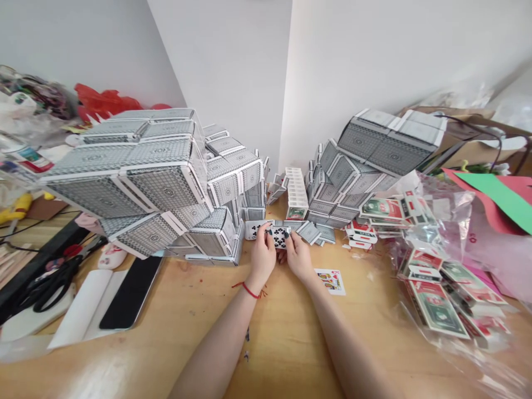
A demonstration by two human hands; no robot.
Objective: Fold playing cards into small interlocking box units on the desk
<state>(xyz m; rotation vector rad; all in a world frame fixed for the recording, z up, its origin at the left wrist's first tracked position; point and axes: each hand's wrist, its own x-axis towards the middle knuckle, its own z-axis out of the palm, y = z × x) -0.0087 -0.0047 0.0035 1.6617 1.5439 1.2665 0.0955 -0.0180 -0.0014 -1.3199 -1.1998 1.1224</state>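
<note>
While both hands meet at the centre of the frame, a white rectangular playing card with black club pips (279, 238) is held between them, above the light wooden tabletop (286, 349). The left hand (263, 252), with a red cord bracelet (250, 291) at its wrist, pinches the card's left portion, thumb on the face. The right hand (298, 254) grips the right end narrowly. From where I stand, it appears that another card lies beneath; the fingers obscure it.

Loose grey-backed paper cards (319, 233) lie just beyond the right hand. A face-up white court card (332, 282) rests beside the right forearm. Grey patterned folded-card stacks occupy the left (162, 188) and right (368, 141) of centre. Red-and-green cardboard card boxes (440, 313) fill the lower right; black-handled scissors (58, 285) lie lower left.
</note>
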